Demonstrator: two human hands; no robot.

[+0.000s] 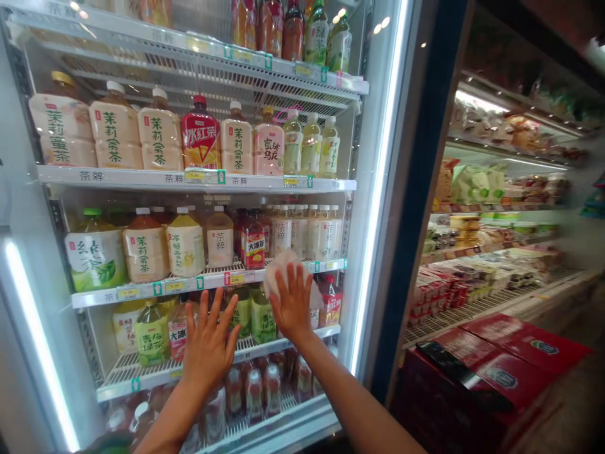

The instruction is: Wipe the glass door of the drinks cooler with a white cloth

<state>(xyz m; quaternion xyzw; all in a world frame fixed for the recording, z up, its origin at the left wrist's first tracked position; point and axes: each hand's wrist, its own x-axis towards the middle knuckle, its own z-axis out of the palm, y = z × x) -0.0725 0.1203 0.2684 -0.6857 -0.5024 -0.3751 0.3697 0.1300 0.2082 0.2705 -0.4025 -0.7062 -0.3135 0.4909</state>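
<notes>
My right hand lies flat with fingers spread on a white cloth, pressing it against the glass door of a drinks fridge. Lower and to the left, my left hand rests flat on the same glass with its fingers spread and nothing in it. Behind the glass, wire shelves carry rows of bottled tea and juice. The cloth covers part of the third shelf's price rail.
The fridge's dark door frame runs down just right of my hands. Beyond it an open chiller holds packaged food. Red cartons are stacked on the floor at the lower right. A lit strip edges the fridge's left side.
</notes>
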